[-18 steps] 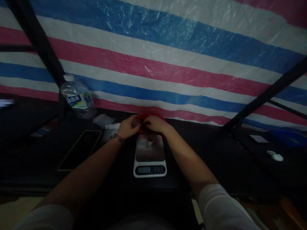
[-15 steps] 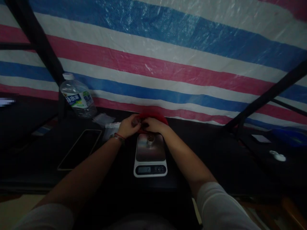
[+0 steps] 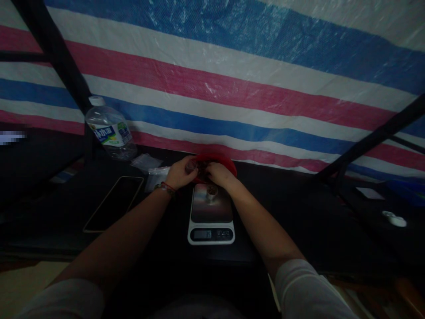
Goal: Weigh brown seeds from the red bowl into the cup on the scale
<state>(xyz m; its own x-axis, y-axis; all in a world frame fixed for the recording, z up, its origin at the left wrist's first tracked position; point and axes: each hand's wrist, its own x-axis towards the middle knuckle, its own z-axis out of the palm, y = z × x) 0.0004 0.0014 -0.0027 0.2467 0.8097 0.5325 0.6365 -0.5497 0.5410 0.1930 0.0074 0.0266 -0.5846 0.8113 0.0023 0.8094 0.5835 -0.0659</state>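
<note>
A white kitchen scale with a steel plate lies on the black table, its display lit. On its plate stands a small round cup with brown bits inside. Behind the scale is a red bowl holding dark pieces. My left hand, with a bracelet at the wrist, is closed round a small clear container at the bowl's left edge. My right hand reaches into the bowl, its fingers bent down among the dark pieces; what they hold, if anything, is hidden.
Left of the scale lie a phone and small clear plastic bags. A large plastic bottle stands behind them. At the right are a white card and a small white object. A striped sheet hangs behind.
The view has shifted slightly, so most things sit a little further right. My right fingers have moved a little within the bowl, and more of the bowl's rim and contents shows.
</note>
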